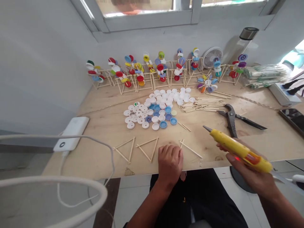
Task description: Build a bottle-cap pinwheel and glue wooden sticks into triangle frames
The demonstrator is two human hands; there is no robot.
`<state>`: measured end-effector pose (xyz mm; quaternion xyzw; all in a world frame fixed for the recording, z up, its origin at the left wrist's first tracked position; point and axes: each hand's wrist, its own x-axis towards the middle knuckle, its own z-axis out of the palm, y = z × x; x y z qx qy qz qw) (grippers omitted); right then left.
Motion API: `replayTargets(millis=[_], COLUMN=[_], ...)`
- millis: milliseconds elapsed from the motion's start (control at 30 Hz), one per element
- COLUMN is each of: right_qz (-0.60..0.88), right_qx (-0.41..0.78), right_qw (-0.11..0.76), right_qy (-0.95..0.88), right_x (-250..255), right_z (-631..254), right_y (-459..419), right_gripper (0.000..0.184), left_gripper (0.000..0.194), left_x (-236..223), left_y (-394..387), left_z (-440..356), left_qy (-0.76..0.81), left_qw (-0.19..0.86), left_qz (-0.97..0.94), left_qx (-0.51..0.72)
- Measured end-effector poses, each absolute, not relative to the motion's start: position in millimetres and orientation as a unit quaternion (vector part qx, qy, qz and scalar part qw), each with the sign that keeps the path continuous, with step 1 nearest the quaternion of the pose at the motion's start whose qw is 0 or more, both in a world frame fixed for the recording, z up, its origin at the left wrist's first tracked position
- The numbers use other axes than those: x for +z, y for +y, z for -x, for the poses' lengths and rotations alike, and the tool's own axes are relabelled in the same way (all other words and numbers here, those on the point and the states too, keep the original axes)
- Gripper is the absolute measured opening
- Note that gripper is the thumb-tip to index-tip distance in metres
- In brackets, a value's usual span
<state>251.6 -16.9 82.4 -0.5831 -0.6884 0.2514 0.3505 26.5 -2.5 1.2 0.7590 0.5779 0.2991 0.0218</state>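
My left hand (pixel 169 161) rests on the table edge with curled fingers. A short wooden stick (pixel 182 144) runs in under those fingers; how they grip it is hidden. Another wooden stick (pixel 192 150) crosses that one near its top and slants down to the right. In my right hand (pixel 254 172) is a yellow hot glue gun (pixel 237 147), raised above the table's right front, its nozzle pointing left and a red light glowing near the grip. Two stick triangles, a left one (pixel 131 150) and a nearer one (pixel 155 150), lie left of my left hand.
White and blue bottle caps (pixel 155 119) cover mid-table. Loose sticks (pixel 206 104) and pliers (pixel 231 118) lie right of them. Several colourful cap pinwheels on stick stands (pixel 161 68) line the wall. A power bank (pixel 72 133) and its cable are left, a phone (pixel 294 117) right.
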Motion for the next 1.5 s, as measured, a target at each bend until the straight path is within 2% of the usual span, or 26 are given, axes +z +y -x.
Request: replayTargets(millis=[100, 367, 467, 700, 867, 1100, 1200, 1300, 1433, 1500], right_qz=[0.592, 0.609, 0.621, 0.609, 0.595, 0.566, 0.552, 0.569, 0.515, 0.481], right_qx=[0.146, -0.110, -0.152, -0.183, -0.140, -0.125, -0.166, -0.200, -0.083, 0.007], right_qw=[0.309, 0.232, 0.182, 0.124, 0.097, 0.043, 0.075, 0.145, 0.238, 0.208], right_qy=[-0.729, -0.750, -0.747, -0.762, -0.785, -0.814, -0.814, -0.784, -0.819, -0.852], right_x=[71, 46, 37, 26, 28, 44, 51, 60, 61, 55], right_z=[-260, -345, -368, -380, -380, -383, -378, -354, -290, -256], right_y=[-11, 23, 39, 56, 60, 53, 44, 32, 19, 17], right_gripper=[0.021, 0.022, 0.021, 0.023, 0.022, 0.035, 0.036, 0.031, 0.013, 0.009], left_gripper=[0.019, 0.018, 0.019, 0.019, 0.019, 0.018, 0.017, 0.018, 0.019, 0.019], left_x=[1, 1, 2, 1, 2, 1, 1, 0, 0, 1], left_y=[-3, -1, -1, -1, -1, -2, -2, -2, -2, -2], left_z=[-25, -23, -23, -23, -24, -25, -25, -25, -24, -24], left_qy=[0.574, 0.558, 0.555, 0.559, 0.562, 0.574, 0.578, 0.578, 0.579, 0.580], left_qw=[0.022, 0.016, 0.009, 0.012, 0.010, 0.030, 0.036, 0.039, 0.040, 0.039], left_qz=[-0.762, -0.767, -0.772, -0.769, -0.768, -0.762, -0.762, -0.762, -0.762, -0.761], left_qx=[0.300, 0.316, 0.310, 0.310, 0.307, 0.297, 0.290, 0.290, 0.288, 0.288])
